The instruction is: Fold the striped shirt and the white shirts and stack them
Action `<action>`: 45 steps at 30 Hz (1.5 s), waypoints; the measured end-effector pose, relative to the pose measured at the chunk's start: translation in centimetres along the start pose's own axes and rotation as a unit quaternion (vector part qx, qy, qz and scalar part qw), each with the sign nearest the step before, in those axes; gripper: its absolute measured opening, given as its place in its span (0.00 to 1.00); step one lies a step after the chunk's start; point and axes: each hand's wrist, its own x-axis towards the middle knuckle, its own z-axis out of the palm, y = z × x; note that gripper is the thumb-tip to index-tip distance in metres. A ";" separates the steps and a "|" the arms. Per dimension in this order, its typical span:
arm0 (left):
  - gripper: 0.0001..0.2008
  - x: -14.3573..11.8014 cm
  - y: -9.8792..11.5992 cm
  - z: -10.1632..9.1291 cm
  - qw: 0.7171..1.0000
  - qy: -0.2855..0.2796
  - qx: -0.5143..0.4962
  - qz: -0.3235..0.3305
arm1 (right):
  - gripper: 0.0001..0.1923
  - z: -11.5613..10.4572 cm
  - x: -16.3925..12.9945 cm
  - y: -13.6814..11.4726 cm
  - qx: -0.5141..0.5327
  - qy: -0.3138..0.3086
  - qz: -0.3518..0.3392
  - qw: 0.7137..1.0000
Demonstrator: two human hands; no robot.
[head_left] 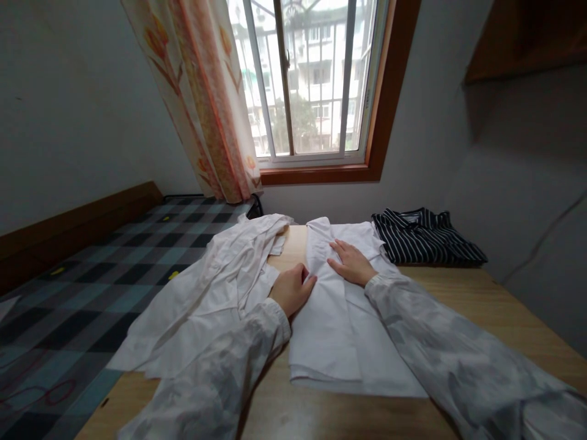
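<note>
A folded white shirt [339, 318] lies on the counter [458, 305], pressed under the flat, open right grip [351, 263]. Its edge is touched by the loosely curled left grip [291, 290]. The fold could be dragged askew by uneven pressure, judging by the loose shirt [206, 293] just left.

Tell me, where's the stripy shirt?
In the head view, the striped shirt lies folded at the table's far right, beside the white shirt, below the window.

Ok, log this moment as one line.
left hand: at folded white shirt's left edge | right hand: flat on it | loose white shirt: left | striped shirt: right
</note>
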 end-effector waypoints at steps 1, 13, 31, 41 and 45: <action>0.12 -0.4 0.0 -0.1 1.000 -0.008 -0.005 0.007 | 0.35 -0.1 -0.5 -0.3 0.000 0.000 -0.004 1.000; 0.23 -1.8 1.2 -3.7 0.991 -0.135 0.002 0.020 | 0.35 0.0 -7.3 -2.9 -0.004 -0.006 -0.021 1.000; 0.08 5.2 -1.2 1.0 0.998 0.064 0.006 -0.018 | 0.20 -0.7 8.6 -1.1 0.158 0.063 0.230 0.958; 0.11 5.1 -0.9 1.2 0.996 0.083 0.035 -0.020 | 0.12 2.5 9.2 0.3 0.185 0.120 0.217 0.951; 0.06 5.3 -1.1 1.2 0.995 0.085 0.036 -0.037 | 0.13 2.7 9.2 0.8 0.223 0.128 0.218 0.941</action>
